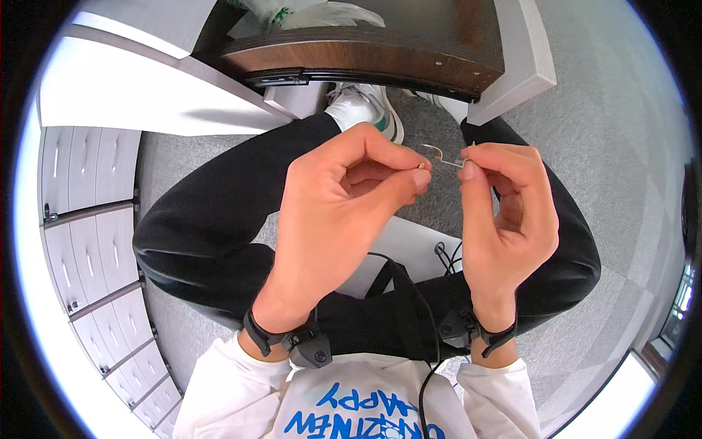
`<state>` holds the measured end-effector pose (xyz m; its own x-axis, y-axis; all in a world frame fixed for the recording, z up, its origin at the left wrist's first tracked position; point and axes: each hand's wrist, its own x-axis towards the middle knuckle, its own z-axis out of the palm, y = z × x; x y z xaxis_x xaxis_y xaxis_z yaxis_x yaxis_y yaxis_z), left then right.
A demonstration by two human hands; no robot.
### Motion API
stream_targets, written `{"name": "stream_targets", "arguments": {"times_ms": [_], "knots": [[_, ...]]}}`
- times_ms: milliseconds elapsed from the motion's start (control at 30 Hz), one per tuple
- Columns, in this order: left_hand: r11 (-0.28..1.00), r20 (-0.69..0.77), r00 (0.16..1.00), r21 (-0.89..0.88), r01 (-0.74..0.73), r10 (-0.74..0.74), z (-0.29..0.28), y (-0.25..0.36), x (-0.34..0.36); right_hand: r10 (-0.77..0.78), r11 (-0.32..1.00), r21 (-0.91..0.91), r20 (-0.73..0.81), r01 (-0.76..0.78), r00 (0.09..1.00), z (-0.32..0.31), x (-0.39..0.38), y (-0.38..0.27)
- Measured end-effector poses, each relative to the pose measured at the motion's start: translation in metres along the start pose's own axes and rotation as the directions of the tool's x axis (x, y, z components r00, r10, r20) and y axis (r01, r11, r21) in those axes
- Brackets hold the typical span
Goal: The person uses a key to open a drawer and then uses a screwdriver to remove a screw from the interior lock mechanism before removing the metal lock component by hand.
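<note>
My left hand is raised over my lap, with thumb and index finger pinched together. A tiny pale tip shows at that pinch; what it belongs to is hard to make out. Opposite it, my right hand pinches the end of a thin, shiny bent wire. The wire curves in a small loop and runs straight into the right fingertips. Its curved part reaches close to the left fingertips; whether they touch it I cannot tell. Both hands' other fingers are curled in. Black straps with small devices circle both wrists.
An open drawer with a brown wooden front panel and black rail stands ahead, a clear plastic bag inside. White cabinets line the left. Black-trousered legs are bent around a white seat. A black cable hangs over my lap.
</note>
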<state>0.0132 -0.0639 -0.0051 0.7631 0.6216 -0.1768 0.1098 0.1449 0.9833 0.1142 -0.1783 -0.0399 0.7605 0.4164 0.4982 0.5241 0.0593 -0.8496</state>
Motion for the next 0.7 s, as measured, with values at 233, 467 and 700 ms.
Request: {"name": "stream_targets", "arguments": {"times_ms": [233, 467, 700], "knots": [[1.0, -0.033, 0.999, 0.015, -0.009, 0.009, -0.002, 0.004, -0.001, -0.066, 0.998, 0.004, 0.01, 0.066, 0.998, 0.003, -0.004, 0.001], [0.993, -0.068, 0.993, 0.065, -0.095, 0.099, -0.002, 0.002, -0.004, -0.042, 0.999, 0.034, 0.022, 0.041, 0.999, 0.003, -0.008, 0.003], [0.987, -0.045, 0.996, 0.145, -0.072, 0.079, -0.003, 0.005, -0.009, 0.045, 0.998, 0.042, 0.027, -0.046, 0.999, 0.0, -0.012, 0.002]]}}
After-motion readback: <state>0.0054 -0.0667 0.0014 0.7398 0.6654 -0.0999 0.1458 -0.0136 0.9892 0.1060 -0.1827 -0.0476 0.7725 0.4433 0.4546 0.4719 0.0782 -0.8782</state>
